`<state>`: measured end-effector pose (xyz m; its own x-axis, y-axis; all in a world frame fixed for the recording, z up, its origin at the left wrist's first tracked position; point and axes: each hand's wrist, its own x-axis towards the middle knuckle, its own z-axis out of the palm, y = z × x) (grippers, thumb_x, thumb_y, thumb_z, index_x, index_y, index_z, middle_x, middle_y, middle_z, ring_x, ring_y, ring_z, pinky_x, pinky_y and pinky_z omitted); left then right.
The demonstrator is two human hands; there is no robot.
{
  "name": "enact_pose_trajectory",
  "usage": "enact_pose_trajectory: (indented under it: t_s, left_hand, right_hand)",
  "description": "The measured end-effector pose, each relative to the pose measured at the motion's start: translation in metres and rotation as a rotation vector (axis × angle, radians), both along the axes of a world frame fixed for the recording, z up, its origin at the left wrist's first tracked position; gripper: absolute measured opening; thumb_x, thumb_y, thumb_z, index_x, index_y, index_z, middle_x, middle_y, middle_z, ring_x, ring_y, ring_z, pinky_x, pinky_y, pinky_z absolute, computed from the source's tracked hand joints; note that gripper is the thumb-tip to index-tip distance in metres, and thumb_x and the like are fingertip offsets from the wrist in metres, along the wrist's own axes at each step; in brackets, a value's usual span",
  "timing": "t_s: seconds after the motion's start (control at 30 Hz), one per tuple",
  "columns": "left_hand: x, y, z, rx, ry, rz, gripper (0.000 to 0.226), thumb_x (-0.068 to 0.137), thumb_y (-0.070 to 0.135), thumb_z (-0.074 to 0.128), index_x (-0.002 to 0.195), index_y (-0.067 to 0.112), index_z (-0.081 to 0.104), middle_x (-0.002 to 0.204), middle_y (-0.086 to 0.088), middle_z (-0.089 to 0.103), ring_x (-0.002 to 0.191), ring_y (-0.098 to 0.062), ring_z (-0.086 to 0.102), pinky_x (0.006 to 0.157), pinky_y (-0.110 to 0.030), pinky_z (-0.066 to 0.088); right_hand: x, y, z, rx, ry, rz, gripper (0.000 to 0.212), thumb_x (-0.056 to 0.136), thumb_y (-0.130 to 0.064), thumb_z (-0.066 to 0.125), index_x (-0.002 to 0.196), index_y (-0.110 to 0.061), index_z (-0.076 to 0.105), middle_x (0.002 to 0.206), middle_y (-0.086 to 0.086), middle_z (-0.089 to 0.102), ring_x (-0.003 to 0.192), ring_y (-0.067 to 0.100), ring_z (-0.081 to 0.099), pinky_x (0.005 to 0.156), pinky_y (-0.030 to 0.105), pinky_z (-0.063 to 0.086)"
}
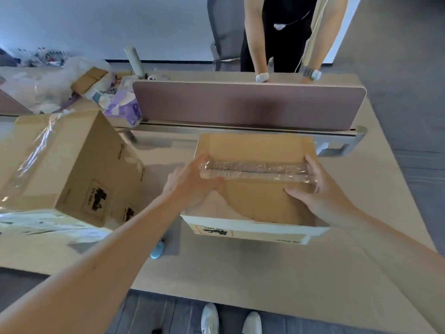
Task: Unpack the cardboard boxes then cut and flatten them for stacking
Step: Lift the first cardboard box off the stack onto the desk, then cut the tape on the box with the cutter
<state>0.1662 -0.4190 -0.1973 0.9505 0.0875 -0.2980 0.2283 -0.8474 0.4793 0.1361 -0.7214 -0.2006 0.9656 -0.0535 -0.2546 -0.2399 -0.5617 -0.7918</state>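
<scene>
Forearms: two bare forearms (101,268) reach from the bottom edge over the beige worktop (240,273).
Feet: white shoes (210,318) on the grey floor below the worktop's near edge.
Left grip: left hand (190,182) has its fingers curled round the left end of a clear crinkled plastic strip (257,170); the fingertips show through the film.
Right grip: right hand (320,191) curls its fingers at the strip's right end, with the thumb laid flat on the cardboard.
Strip: runs across the top of the box; it looks like tape over a flap seam, though the view does not settle that.
Box in hand: small brown cardboard box (255,227) stands on the worktop in front of a mauve divider screen (248,104).
Its print: upside-down "pico" and a "UN 3481" label on the near face.
Second box: large brown cardboard box (72,162) sits tilted at the left, well apart, with clear tape on top, "pico" printed sideways and a black label.
Under left arm: pale blue object (157,251) on the worktop.
Beyond screen: second person (281,32) stands there.
</scene>
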Motion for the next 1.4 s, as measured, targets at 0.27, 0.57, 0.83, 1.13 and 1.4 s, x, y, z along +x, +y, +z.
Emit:
enact_pose_trajectory:
  t_s: [0.27,0.57,0.83,1.13,1.4]
  left_hand:
    - [-0.019,-0.006,-0.085,-0.042,0.009,0.040,0.042,0.080,0.072,0.061,0.113,0.056,0.041,0.099,0.004,0.067,0.094,-0.032,0.063,0.080,-0.040,0.051]
    - [-0.025,-0.011,-0.129,-0.005,-0.028,-0.041,0.057,0.083,0.070,0.057,0.133,0.054,0.036,0.111,-0.001,0.067,0.110,-0.032,0.059,0.085,-0.036,0.036]
    - [-0.029,-0.012,-0.127,0.067,0.033,-0.016,0.072,0.090,0.066,0.057,0.152,0.054,0.022,0.116,-0.009,0.062,0.114,-0.033,0.059,0.099,-0.040,0.041]
    - [-0.081,0.100,-0.184,0.076,0.042,0.166,0.039,0.097,0.032,0.061,0.133,0.017,0.053,0.128,-0.011,0.057,0.119,-0.032,0.055,0.091,-0.044,0.049]
    - [-0.115,0.143,-0.240,0.128,0.168,0.264,0.035,0.093,0.024,0.071,0.118,0.003,0.055,0.111,-0.019,0.056,0.096,-0.036,0.058,0.078,-0.044,0.050]
  right_hand:
    - [-0.014,-0.005,-0.091,0.078,0.044,0.001,0.095,0.083,-0.039,0.080,0.156,-0.047,0.019,0.154,-0.022,0.035,0.105,-0.016,0.051,0.078,0.015,0.041]
    - [-0.027,-0.009,-0.138,0.070,0.068,-0.028,0.096,0.085,-0.031,0.079,0.159,-0.038,0.018,0.149,-0.020,0.029,0.112,-0.031,0.036,0.085,0.000,0.036]
    - [-0.027,-0.010,-0.131,-0.050,0.168,0.086,0.104,0.083,-0.054,0.074,0.156,-0.051,-0.001,0.165,-0.011,-0.001,0.154,0.009,0.010,0.119,0.034,0.020]
    - [-0.032,0.031,-0.127,-0.531,-0.146,0.358,0.091,0.088,-0.068,0.052,0.160,-0.035,0.008,0.168,0.000,-0.008,0.155,0.021,-0.010,0.126,0.048,-0.001]
    - [-0.030,0.074,-0.138,-0.685,-0.165,0.500,0.086,0.092,-0.075,0.022,0.161,-0.030,0.000,0.169,0.000,-0.008,0.155,0.020,-0.015,0.126,0.044,-0.006]
